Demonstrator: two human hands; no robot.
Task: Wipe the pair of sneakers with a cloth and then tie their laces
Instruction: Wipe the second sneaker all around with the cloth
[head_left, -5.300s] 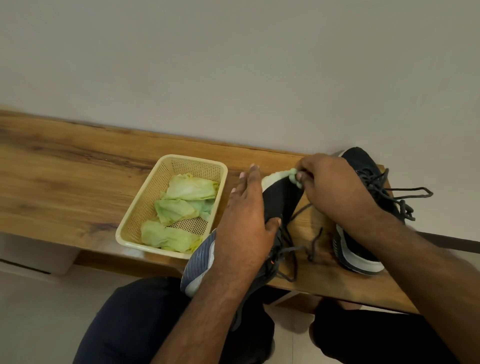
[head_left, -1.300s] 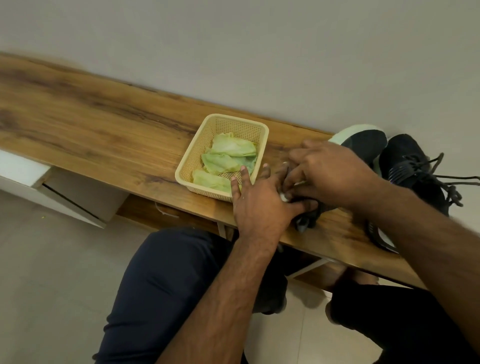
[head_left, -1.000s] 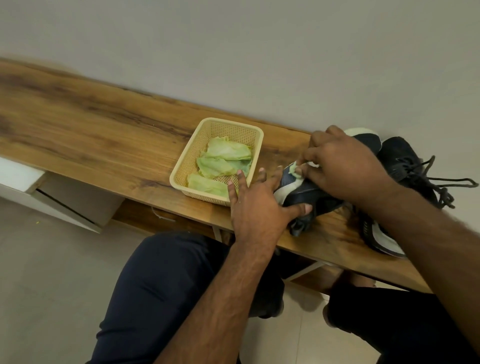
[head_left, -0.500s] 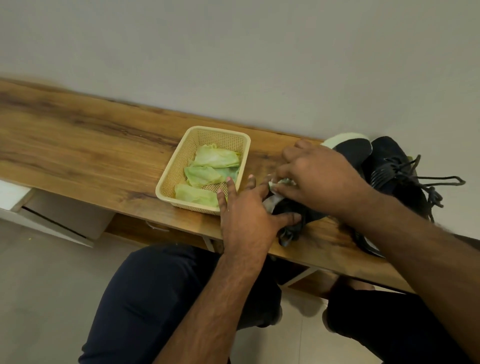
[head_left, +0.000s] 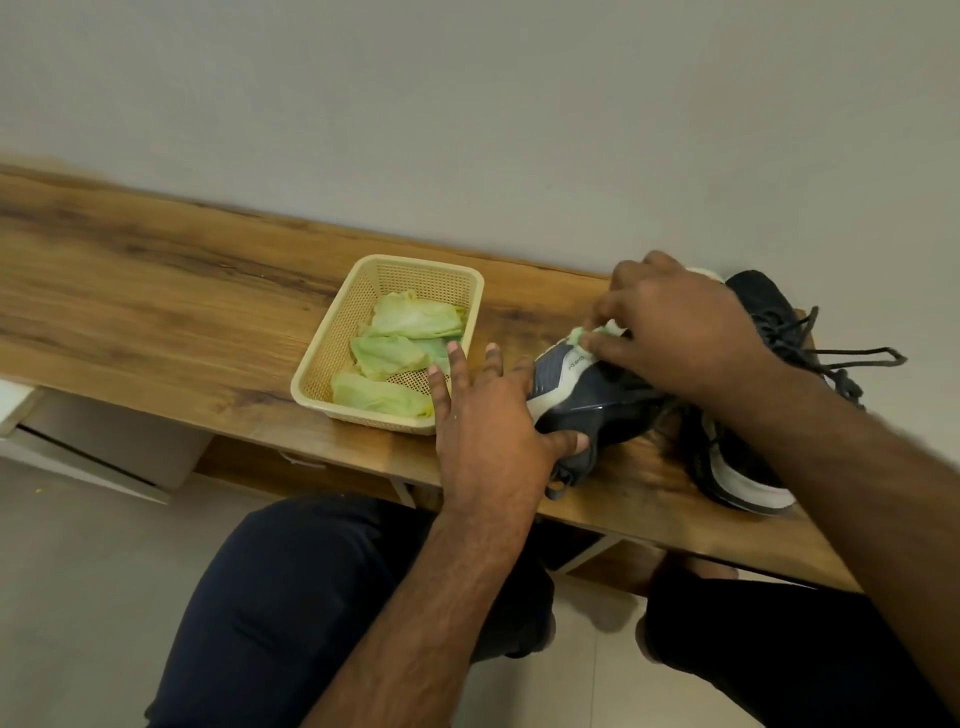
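Head view. Against the frame half a second back, the right hand (head_left: 675, 332) has shifted up the shoe toward the wall side, so the grey heel panel of the near sneaker (head_left: 576, 395) with its small printed text now shows; before, the hands covered most of it. The pale green cloth (head_left: 592, 332) is more exposed too, bunched under the right fingertips against the top edge of the heel. The left hand (head_left: 488, 415) sits in much the same spot, fingers spread and mostly straight beside the heel, thumb hooked under the shoe's near side, steadying it on the wooden bench (head_left: 156, 312). The right hand pinches the cloth.

The second sneaker (head_left: 748, 467) lies just beside the first at the right end of the bench, toe toward the wall, laces (head_left: 841, 358) loose and trailing right. The cream basket (head_left: 384, 291) with more green cloths (head_left: 395, 353) stands just left of the left hand, same place as before.

Hidden: the toe and laces of the near sneaker are under the right hand and forearm; only its white toe edge peeks out behind the knuckles. The second sneaker's middle is covered by the right forearm. The text on the heel is too small to read. Dark trousers (head_left: 291, 597) fill the bottom of the frame.
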